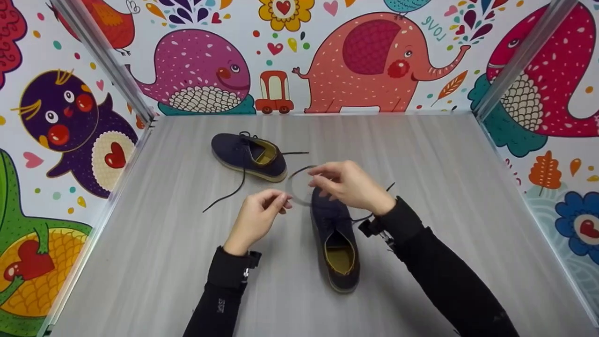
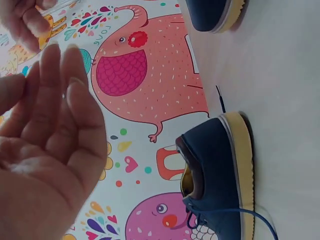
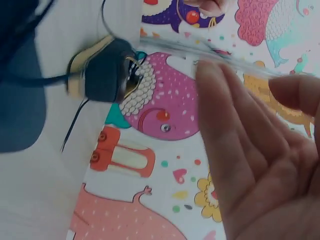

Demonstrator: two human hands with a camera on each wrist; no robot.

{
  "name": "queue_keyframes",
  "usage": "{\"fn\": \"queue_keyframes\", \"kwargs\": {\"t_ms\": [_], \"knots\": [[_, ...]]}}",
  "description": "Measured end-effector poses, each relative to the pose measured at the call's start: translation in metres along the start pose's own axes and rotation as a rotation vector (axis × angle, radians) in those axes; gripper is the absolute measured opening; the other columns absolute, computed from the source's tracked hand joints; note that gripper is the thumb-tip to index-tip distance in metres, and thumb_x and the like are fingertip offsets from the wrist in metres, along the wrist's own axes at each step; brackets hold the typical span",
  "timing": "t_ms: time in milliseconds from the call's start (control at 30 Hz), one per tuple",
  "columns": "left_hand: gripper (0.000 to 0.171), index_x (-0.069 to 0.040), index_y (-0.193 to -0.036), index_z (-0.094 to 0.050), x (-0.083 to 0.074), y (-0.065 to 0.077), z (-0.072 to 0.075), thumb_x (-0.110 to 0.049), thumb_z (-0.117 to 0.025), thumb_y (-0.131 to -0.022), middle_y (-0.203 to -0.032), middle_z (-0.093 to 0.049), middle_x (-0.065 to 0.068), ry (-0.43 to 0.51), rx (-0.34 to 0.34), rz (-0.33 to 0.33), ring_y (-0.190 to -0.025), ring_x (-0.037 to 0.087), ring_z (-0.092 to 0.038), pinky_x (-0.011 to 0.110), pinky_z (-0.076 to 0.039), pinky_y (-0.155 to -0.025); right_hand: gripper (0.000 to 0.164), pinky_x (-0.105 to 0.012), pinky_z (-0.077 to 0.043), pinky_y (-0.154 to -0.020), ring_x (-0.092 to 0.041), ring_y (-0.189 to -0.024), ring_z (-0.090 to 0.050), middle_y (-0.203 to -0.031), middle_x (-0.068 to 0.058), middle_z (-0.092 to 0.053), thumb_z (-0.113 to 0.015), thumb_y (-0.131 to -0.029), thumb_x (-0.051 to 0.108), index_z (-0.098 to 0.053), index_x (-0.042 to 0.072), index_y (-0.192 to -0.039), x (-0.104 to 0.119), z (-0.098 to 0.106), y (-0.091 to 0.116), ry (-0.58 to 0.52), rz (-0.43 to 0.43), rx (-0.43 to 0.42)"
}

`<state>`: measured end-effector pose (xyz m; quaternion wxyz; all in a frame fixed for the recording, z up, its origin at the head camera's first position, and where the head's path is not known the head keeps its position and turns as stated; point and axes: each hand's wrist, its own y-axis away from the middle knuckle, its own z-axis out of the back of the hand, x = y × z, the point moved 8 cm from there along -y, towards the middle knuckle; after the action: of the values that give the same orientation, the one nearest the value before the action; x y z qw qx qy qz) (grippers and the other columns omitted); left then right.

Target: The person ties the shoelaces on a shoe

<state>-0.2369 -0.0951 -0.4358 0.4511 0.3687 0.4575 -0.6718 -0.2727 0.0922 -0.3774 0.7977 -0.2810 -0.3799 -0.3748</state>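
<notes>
A dark blue lace-up shoe (image 1: 344,281) stands upright on the surface between the arms, its heel toward the person. Above its toe is my right hand (image 1: 353,187), fingers lightly bent, with the thumb apart from them in the right wrist view. A dark shoelace (image 1: 299,171) curves beside these fingertips, partly blurred, down to the shoe. My left hand (image 1: 259,215) hovers left of this shoe, its fingers loosely bent and nothing visible in them. The second blue shoe (image 1: 227,147) lies farther back on the left, its laces spread out to both sides.
The shoes stand on a grey wood-grain surface (image 1: 154,224). Behind it rises a panel printed with cartoon animals (image 1: 365,61), with more printed panels on both sides. Metal rails (image 1: 524,61) run along the corners.
</notes>
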Motion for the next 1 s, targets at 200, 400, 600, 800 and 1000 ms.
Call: {"fn": "queue_keyframes", "kwargs": {"t_ms": [200, 400, 600, 800, 1000], "knots": [[0.023, -0.004, -0.101, -0.074, 0.0, 0.002, -0.017, -0.021, -0.059, -0.102, -0.085, -0.072, -0.001, -0.085, 0.051, -0.034, -0.078, 0.016, -0.067, 0.03, -0.054, -0.072, 0.019, -0.03, -0.055, -0.06, -0.023, -0.072, -0.068, -0.091, -0.005, -0.073, -0.06, -0.1, 0.012, -0.071, 0.005, -0.114, -0.025, 0.017, 0.01, 0.058, -0.034, -0.032], [0.021, -0.007, -0.11, -0.073, 0.008, -0.007, -0.052, -0.021, -0.061, -0.1, -0.097, -0.072, 0.0, -0.235, 0.165, -0.056, -0.082, 0.014, -0.064, 0.031, -0.051, -0.072, 0.015, -0.027, -0.048, -0.051, -0.015, -0.057, -0.061, -0.071, 0.0, -0.067, -0.064, -0.095, 0.007, -0.073, 0.004, -0.106, -0.084, 0.014, 0.041, 0.282, -0.149, 0.052], [0.023, -0.01, -0.117, -0.072, 0.02, -0.013, -0.082, -0.02, -0.064, -0.098, -0.102, -0.066, 0.003, -0.395, 0.275, -0.075, -0.088, 0.019, -0.06, 0.033, -0.048, -0.077, 0.021, -0.031, -0.047, -0.06, -0.007, -0.06, -0.055, -0.069, 0.007, -0.063, -0.074, -0.085, 0.006, -0.073, 0.007, -0.106, -0.115, -0.011, 0.064, 0.472, -0.074, 0.108], [0.016, -0.014, -0.108, -0.076, 0.025, -0.014, -0.091, -0.019, -0.07, -0.094, -0.092, -0.061, 0.0, -0.437, 0.278, -0.101, -0.086, 0.018, -0.054, 0.033, -0.044, -0.077, 0.016, -0.035, -0.046, -0.056, -0.014, -0.06, -0.056, -0.067, 0.005, -0.061, -0.078, -0.078, 0.005, -0.073, 0.012, -0.092, -0.12, -0.023, 0.071, 0.616, 0.01, 0.022], [0.006, -0.014, -0.094, -0.076, 0.023, -0.015, -0.09, -0.019, -0.073, -0.092, -0.093, -0.062, -0.001, -0.432, 0.236, -0.155, -0.089, 0.018, -0.053, 0.032, -0.044, -0.079, 0.013, -0.038, -0.046, -0.052, -0.018, -0.06, -0.059, -0.067, 0.003, -0.063, -0.077, -0.078, 0.01, -0.065, 0.015, -0.08, -0.126, -0.01, 0.075, 0.696, -0.016, -0.026]]}}
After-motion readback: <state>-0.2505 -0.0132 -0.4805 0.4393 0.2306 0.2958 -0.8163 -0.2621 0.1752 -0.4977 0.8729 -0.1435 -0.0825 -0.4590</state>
